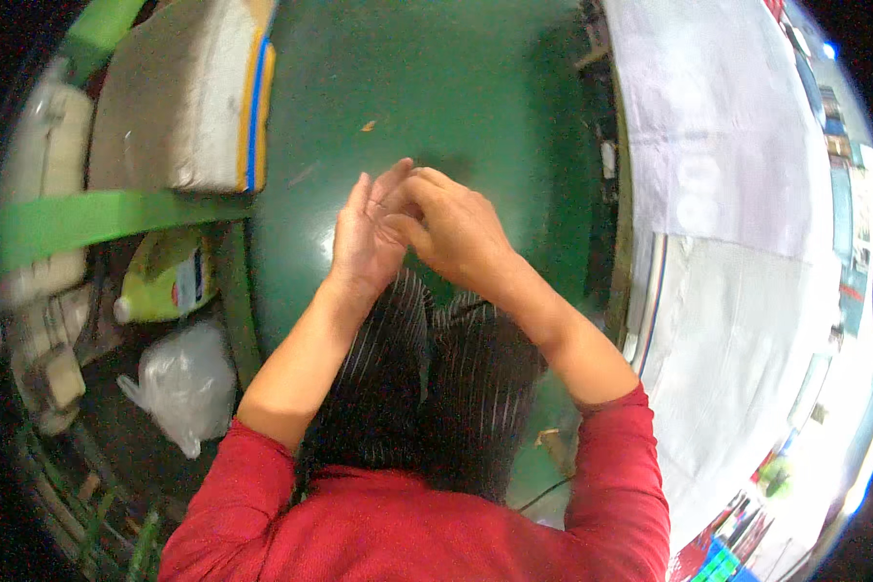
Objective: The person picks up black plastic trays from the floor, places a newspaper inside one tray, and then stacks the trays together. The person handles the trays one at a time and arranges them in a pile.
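My left hand [362,238] is palm up in front of my knees, its fingers and thumb stretched out and slightly cupped. Over that palm lies my right hand [461,221], back upward, with bent fingers and the thumb drawn in toward them. The two hands touch or nearly touch. The right fingertips are partly hidden, and anything small between them or in the left palm cannot be made out. Below the hands are my legs in dark striped trousers [427,388].
Green floor [359,58] stretches ahead. On the left, a green metal frame [116,223] holds a pale box [204,107] with a yellow and blue edge, a yellow-green jug [165,281] and a clear plastic bag [186,383]. A white-covered table [737,320] runs along the right.
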Tool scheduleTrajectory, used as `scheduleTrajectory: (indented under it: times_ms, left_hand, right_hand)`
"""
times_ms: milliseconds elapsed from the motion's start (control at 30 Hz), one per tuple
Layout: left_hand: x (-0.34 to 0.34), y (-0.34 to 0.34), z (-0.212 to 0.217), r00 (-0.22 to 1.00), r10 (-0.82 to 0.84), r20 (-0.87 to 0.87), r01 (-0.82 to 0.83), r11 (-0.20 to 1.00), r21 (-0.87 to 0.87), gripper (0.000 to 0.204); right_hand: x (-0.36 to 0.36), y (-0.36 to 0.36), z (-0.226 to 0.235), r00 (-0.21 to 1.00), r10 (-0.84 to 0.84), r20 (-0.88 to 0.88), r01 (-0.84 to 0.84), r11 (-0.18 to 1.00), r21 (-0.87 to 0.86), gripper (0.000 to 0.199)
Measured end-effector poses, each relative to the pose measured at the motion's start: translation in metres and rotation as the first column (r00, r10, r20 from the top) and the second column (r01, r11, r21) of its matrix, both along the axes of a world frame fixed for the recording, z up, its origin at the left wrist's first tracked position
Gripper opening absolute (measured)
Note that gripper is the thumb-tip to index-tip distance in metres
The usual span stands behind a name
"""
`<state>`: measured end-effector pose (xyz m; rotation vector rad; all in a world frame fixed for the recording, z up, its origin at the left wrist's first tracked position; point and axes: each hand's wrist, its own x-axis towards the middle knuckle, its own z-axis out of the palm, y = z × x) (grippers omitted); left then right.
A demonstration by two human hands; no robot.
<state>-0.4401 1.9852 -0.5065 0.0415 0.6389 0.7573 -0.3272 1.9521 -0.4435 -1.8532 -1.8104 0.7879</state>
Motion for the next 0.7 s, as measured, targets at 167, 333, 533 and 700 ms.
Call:
scheduleTrajectory:
  times_ms: [167, 333, 533, 700]
  left_hand:
    - [0.038, 0.025, -0.034, 0.998, 0.019, -0.061, -0.025, 0.996, -0.088, 0.041]
    - [0.031, 0.041, -0.067, 0.998, 0.035, 0.043, -0.030, 0.993, -0.110, 0.033]
    - [0.006, 0.057, -0.074, 0.986, 0.160, 0.054, -0.158, 0.986, -0.045, 0.027]
    - [0.021, 0.061, -0.077, 0.970, 0.241, 0.025, -0.237, 0.966, -0.108, 0.031]
  right_hand:
    - [0.097, -0.006, -0.074, 0.916, -0.300, -0.265, 0.317, 0.948, 0.022, 0.024]
    - [0.284, -0.045, -0.257, 0.658, -0.739, 0.146, 0.753, 0.652, -0.092, 0.023]
    - [0.383, -0.019, -0.298, 0.393, -0.780, 0.487, 0.917, 0.369, -0.149, 0.021]
    - [0.435, -0.008, -0.344, 0.469, -0.738, 0.485, 0.874, 0.468, -0.133, 0.026]
